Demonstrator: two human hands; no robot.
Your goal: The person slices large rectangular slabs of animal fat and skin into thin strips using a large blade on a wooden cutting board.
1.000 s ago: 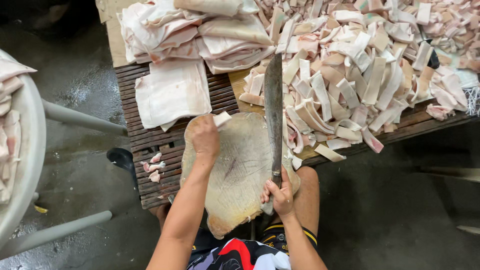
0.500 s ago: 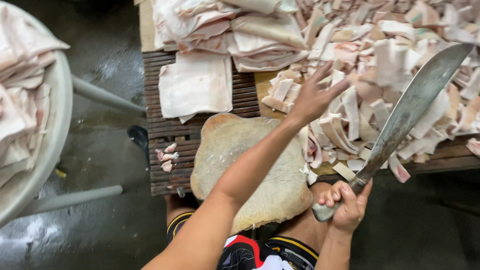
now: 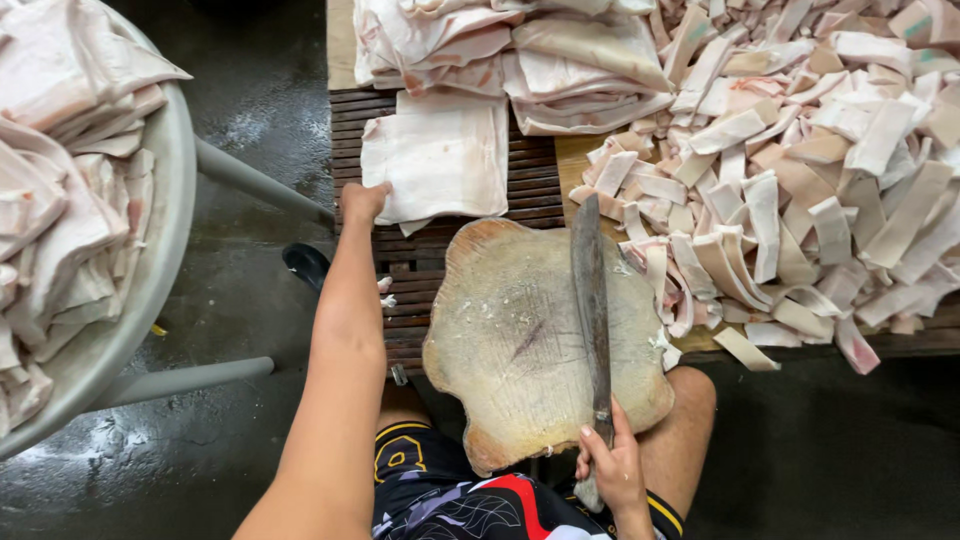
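My left hand (image 3: 362, 203) grips the near left corner of a flat pale slab of pork skin (image 3: 440, 155) lying on the dark slatted wooden table (image 3: 420, 255). My right hand (image 3: 612, 468) is closed on the handle of a long cleaver (image 3: 592, 300), whose blade rests flat along the right side of the worn wooden chopping block (image 3: 530, 345). The block's top is bare apart from small scraps.
A big heap of cut skin strips (image 3: 800, 170) covers the table to the right. Stacked uncut slabs (image 3: 520, 50) lie at the back. A grey metal basin (image 3: 160, 250) full of slabs stands left on legs over a wet dark floor (image 3: 250, 440). My knees sit under the block.
My left hand swung from the strip heap on the right over to the slab at left. The cleaver came down from a raised slant to rest on the block.
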